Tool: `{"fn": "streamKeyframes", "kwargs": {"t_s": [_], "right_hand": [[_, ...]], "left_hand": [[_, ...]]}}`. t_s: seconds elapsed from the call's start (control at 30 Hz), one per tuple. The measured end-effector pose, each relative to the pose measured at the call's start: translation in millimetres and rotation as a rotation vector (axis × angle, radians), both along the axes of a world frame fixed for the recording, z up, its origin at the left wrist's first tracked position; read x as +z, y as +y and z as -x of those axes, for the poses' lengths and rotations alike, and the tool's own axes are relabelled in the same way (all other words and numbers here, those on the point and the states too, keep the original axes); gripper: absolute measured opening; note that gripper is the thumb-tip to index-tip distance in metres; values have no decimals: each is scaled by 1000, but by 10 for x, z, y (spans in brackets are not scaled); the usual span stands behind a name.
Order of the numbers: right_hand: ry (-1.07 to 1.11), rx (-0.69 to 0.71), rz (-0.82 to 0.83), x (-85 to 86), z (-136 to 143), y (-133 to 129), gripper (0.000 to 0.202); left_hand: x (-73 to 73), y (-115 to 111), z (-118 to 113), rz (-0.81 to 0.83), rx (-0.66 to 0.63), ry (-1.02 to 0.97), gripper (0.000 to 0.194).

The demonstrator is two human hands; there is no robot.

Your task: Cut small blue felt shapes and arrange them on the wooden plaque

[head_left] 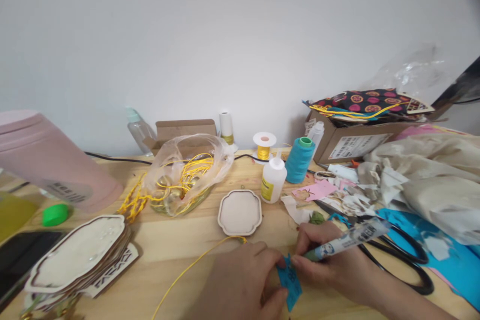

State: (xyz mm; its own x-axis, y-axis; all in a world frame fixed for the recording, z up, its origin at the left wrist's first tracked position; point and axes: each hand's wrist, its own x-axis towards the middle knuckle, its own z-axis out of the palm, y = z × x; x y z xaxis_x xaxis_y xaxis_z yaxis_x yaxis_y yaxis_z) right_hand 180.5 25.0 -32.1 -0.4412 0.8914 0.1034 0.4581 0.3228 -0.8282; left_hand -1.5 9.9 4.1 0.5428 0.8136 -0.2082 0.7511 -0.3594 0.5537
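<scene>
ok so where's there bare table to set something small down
Bare pale wood tabletop shows between the stack of cream scalloped plaques and the single cream scalloped plaque, in front of a clear plastic bag; a yellow cord crosses its near side. Crowded: from the right hand rightward, black-handled scissors, white paper scraps, crumpled beige fabric.

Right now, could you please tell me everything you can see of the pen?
The pen has a pale, plastic-looking barrel with dark lettering, a small blue picture and a greenish section near the front. Gripped in the right hand beside the blue paper, it slants, back end up and rightward. The hand hides its tip, so whether it touches the paper is unclear.
</scene>
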Motion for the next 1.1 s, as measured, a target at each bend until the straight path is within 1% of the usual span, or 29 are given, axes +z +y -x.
{"fn": "streamKeyframes", "kwargs": {"t_s": [0.2,0.37,0.57,0.8,0.97,1.03,1.1], "right_hand": [[8,-30,-52,-32,5,15,24],[10,-19,-24,-27,4,19,25],[20,-7,-20,-26,1,15,22],[39,-39,-9,17,23,19,20],[12,-56,-46,0,6,24,22],[18,-61,-24,17,-1,26,22],[63,-80,55,56,-3,33,22]], "left_hand": [[-24,-8,-2,-14,11,7,16],[-44,-18,12,-19,0,3,17],[-18,-13,8,-4,-3,-3,18],[-40,-7,5,-13,7,12,18],[-42,-8,8,-15,4,-14,20],[-41,-6,5,-8,5,-16,22],[-39,-4,2,3,10,-20,23]]}}
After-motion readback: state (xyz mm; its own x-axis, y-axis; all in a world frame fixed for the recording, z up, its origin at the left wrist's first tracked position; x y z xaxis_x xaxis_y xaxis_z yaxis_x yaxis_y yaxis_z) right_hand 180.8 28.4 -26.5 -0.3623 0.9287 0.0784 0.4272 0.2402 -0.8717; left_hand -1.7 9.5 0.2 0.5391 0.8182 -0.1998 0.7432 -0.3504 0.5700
